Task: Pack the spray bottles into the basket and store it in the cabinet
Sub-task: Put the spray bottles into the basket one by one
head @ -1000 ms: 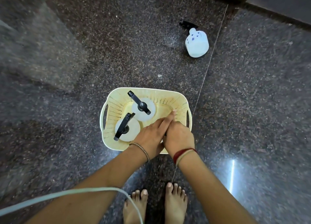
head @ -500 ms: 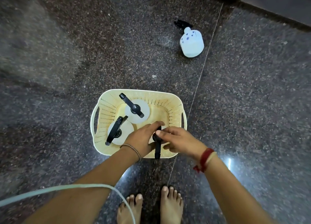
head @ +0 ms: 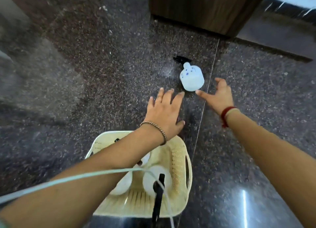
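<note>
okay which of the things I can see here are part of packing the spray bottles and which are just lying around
Part of the job:
- spray bottle on the floor
- cream basket
- bottles already in the basket
- wooden cabinet
- left hand, right hand, both open

Just there:
- pale cord
- granite floor

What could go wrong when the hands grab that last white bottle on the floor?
The white plastic spray bottle with the black trigger stands on glossy dark granite floor, so a bump from the open left hand or right hand might tip it or send it sliding. The cream perforated plastic basket already looks crowded with bottles, so the last one may not fit upright.
</note>
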{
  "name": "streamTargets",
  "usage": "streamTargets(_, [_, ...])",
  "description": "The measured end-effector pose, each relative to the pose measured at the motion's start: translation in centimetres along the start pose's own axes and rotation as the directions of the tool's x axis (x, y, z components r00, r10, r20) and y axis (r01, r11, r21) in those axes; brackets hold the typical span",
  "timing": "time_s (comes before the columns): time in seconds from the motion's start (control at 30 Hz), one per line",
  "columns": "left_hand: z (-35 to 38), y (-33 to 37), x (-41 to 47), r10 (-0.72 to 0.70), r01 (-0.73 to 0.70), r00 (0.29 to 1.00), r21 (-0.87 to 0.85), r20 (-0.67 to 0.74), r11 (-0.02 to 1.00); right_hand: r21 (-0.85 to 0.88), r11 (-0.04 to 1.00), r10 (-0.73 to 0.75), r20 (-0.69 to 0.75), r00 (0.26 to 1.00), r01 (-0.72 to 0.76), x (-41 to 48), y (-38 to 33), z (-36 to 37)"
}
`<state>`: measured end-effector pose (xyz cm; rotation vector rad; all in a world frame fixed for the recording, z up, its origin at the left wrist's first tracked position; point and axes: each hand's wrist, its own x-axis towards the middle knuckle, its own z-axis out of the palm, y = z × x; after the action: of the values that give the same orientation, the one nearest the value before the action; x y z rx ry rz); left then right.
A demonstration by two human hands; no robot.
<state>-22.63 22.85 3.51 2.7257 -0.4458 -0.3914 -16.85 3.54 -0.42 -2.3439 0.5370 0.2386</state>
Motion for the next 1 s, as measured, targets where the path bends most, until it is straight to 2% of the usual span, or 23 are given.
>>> streamTargets(0.17, [1.5,-2.4,5.5,0.021,-0.022,1.0,0.082,0.012,0.996,-0.206,0.978,-0.017,0.007,1.0,0.018,8.6,-1.5,4.4])
streamTargets(0.3, [2.2,-4.8,6.4,-0.031,0.028,0.999,0.085,0.034,0.996,-0.376,0.926,0.006,0.115,0.993,0.038,11.9,-2.2,7.6])
streamTargets(0.53, [2.4,-7.1,5.3,-0.058,0.058,0.998,0.041,-0.011,0.997,-0.368,0.93,0.007,-0.021,1.0,-0.014,12.7,-1.2,9.2])
streamTargets(0.63, [2.4,-7.1,4.3,-0.083,0.082,0.995,-0.015,-0.054,0.997,-0.454,0.886,-0.094,0.013,0.995,0.09,10.0,-0.7,9.8])
streamTargets(0.7, [2.4,-6.8,3.6,-0.083,0.079,0.993,-0.046,-0.084,0.996,-0.437,0.883,-0.179,0.021,0.984,0.17,7.6,-0.5,9.9])
streamTargets(0.77, [2.3,-6.5,2.9,-0.086,0.071,0.987,-0.11,-0.138,0.991,-0.376,0.893,-0.27,-0.011,0.963,0.246,5.0,-1.0,9.2])
streamTargets(0.87, [1.4,-5.1,1.7,-0.159,0.082,0.965,-0.337,-0.207,0.938,-0.257,0.888,-0.415,-0.088,0.906,0.381,0.2,-2.4,6.4])
streamTargets(0.93, [0.5,-3.8,1.0,-0.279,0.142,0.938,-0.503,-0.207,0.852,-0.163,0.871,-0.485,-0.13,0.865,0.463,-3.4,-3.5,4.2])
streamTargets(1.0, [-0.9,-2.1,0.6,-0.393,0.21,0.909,-0.659,-0.141,0.722,-0.074,0.865,-0.502,-0.181,0.846,0.497,-6.8,-4.4,1.8])
